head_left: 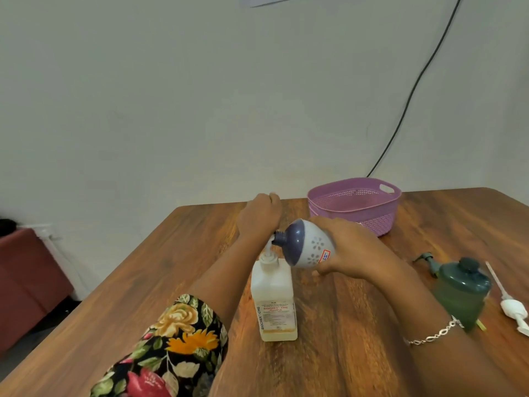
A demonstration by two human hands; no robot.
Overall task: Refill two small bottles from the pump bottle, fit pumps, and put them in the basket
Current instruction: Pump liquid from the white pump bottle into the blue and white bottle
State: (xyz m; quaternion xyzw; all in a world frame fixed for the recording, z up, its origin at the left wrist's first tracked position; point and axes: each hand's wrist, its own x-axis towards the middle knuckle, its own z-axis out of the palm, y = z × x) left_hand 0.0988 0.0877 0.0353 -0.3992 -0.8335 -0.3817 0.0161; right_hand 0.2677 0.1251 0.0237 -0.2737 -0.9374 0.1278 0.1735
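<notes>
The right hand [352, 247] gripped the round white-and-purple small bottle [307, 245], tipped on its side, its open neck against the spout of the pump bottle [273, 299], which stood upright on the wooden table [143, 282] between the forearms. The left hand [259, 216] hung over the pump head with fingers curled away from view; whether it pressed or held anything could not be told. Beyond the right hand sat the purple basket [380, 222]. Right of that forearm stood a green bottle [461, 293], with a green pump [428, 260] and a white pump [512, 306] lying nearby.
</notes>
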